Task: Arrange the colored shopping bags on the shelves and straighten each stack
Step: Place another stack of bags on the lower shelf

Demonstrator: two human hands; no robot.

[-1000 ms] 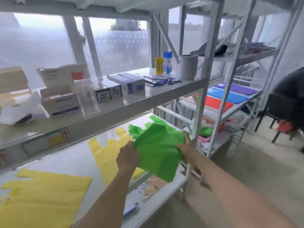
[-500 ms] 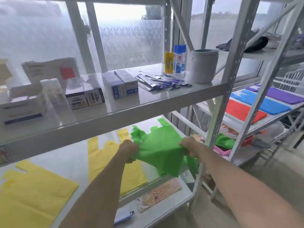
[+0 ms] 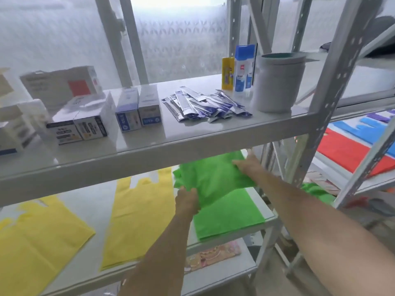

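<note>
I see the green shopping bags (image 3: pixel 224 201) lying on the right end of the middle shelf (image 3: pixel 89 201), just beside a yellow bag stack (image 3: pixel 139 221). My left hand (image 3: pixel 188 200) grips the bags' left edge, fingers curled into the fabric. My right hand (image 3: pixel 245 162) rests flat on their far right part, fingers straight. Above, the upper shelf (image 3: pixel 192 135) holds foil sachets (image 3: pixel 205 106) and a grey tub (image 3: pixel 277 82).

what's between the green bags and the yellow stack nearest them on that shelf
In the head view, only a narrow strip of bare white shelf lies between the green bags and the nearest yellow stack, and the left hand, gripping the green bags' left edge, hangs over it.
</note>
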